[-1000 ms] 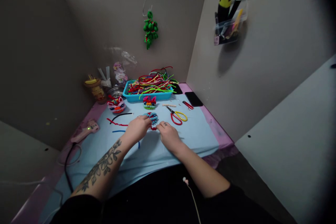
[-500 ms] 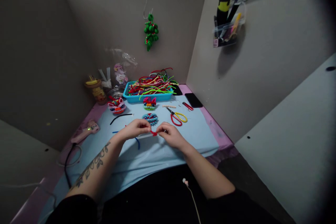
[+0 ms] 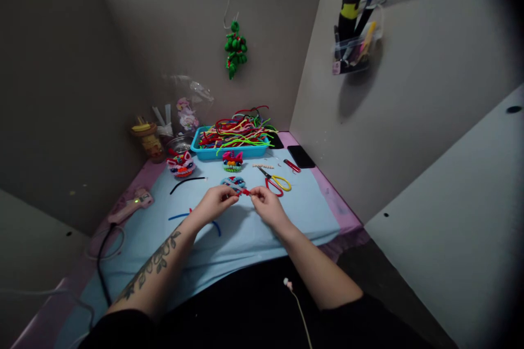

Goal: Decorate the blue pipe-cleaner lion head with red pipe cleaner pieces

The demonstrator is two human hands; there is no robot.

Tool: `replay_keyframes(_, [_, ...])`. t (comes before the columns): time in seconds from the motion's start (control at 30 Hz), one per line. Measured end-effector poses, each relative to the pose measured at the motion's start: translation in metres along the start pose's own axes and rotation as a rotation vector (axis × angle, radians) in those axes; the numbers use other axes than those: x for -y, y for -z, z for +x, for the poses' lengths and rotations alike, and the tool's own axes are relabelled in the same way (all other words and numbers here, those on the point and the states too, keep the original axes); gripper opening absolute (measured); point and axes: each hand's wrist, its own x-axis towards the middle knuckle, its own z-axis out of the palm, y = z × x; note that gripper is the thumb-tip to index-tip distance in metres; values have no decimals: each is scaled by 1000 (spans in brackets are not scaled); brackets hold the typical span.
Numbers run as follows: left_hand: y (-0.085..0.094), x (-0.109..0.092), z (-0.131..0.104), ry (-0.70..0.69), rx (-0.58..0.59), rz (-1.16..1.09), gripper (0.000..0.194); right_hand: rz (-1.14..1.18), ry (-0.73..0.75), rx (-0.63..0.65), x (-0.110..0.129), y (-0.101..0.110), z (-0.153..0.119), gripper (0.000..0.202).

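You hold the red strip [image 3: 246, 192] between your left hand [image 3: 216, 202] and right hand [image 3: 268, 208], each with thumb and finger pinched on it. The short stretch in view runs roughly side to side, spanning the narrow gap between your fingertips. The blue fuzzy piece [image 3: 230, 180] lies just beyond, nearer your left fingers; whether the strip touches it, you can't tell from here.

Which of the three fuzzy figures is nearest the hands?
The mostly blue figure, just beyond the left hand and right hand. The pink figure sits farther left, the red-and-green figure farther back.
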Motion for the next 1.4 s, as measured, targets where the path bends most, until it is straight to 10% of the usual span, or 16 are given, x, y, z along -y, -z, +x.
replay_keyframes(0.37, [-4, -24, -12, 10, 37, 605, 18, -444, 259, -65, 4, -1, -5, 21])
replay_keyframes(0.83, [9, -27, 2, -45, 179, 781, 24, -875, 249, 118, 8, -1, -13, 26])
replay_keyframes(1.4, [34, -8, 18, -44, 431, -29, 30, -108, 252, 310, 15, 15, -3, 16])
